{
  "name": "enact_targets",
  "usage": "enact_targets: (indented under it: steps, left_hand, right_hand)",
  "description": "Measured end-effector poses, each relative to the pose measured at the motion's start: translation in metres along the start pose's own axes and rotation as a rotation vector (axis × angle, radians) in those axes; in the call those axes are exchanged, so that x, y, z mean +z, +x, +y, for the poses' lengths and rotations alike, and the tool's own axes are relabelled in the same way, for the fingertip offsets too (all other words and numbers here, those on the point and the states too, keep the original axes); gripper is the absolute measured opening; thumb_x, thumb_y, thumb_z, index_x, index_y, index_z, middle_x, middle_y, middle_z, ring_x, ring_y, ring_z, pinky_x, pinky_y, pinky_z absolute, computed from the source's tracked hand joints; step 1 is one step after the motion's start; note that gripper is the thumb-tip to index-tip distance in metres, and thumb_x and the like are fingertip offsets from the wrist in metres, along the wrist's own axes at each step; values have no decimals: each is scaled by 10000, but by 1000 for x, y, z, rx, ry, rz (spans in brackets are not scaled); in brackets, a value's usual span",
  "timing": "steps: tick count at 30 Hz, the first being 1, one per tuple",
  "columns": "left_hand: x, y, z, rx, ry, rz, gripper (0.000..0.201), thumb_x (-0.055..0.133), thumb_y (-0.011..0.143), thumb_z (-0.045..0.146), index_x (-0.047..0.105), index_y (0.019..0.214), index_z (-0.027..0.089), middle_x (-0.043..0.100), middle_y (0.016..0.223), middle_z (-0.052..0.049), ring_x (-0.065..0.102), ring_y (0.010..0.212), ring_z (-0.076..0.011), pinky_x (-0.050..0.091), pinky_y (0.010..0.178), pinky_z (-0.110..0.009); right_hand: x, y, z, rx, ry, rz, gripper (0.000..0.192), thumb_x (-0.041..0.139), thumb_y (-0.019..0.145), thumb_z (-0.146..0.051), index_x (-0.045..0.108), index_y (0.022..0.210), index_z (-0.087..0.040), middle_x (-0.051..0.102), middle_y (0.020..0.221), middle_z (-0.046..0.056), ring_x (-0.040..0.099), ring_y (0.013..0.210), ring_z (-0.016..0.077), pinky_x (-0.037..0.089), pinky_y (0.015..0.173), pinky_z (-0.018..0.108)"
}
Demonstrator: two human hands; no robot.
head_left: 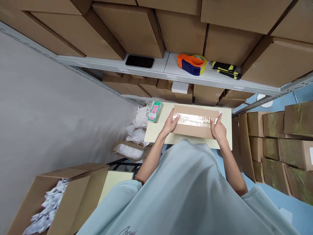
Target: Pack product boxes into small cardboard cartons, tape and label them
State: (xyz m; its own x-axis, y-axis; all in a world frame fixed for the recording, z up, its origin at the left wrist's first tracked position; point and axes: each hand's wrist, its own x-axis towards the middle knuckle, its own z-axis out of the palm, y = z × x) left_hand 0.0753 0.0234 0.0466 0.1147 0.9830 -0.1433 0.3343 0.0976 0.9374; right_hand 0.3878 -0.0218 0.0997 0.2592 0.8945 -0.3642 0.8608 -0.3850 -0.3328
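A closed cardboard box (195,131) with shiny clear tape along its top lies on a pale yellow table (156,134). Around its left end is my left hand (170,123), thumb on the tape and fingers down the side. My right hand (219,128) grips the opposite end, its thumb on the tape and its index finger stretched over a small white patch at the far corner. Left of the box, apart from my hand, stands a small green and pink package (155,112).
A shelf (161,67) ahead carries a phone (139,61), a tape dispenser (190,64), yellow-black cutters (226,69) and large cartons. Taped boxes (274,124) are stacked at right. Crumpled paper fills an open carton (80,192) at lower left; a grey wall rises on the left.
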Motion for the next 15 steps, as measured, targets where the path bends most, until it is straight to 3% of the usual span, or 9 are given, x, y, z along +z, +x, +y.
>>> enact_targets:
  steps: [15]
  left_hand:
    - [1, -3, -5, -68, -57, 12, 822, 501, 1125, 644, 339, 1828, 249, 440, 1853, -98, 371, 1749, -313, 298, 1449, -485]
  right_hand:
    - [10, 12, 13, -4, 61, 26, 954, 170, 1154, -714, 112, 1861, -75, 823, 1276, 296, 801, 1084, 450, 589, 990, 557]
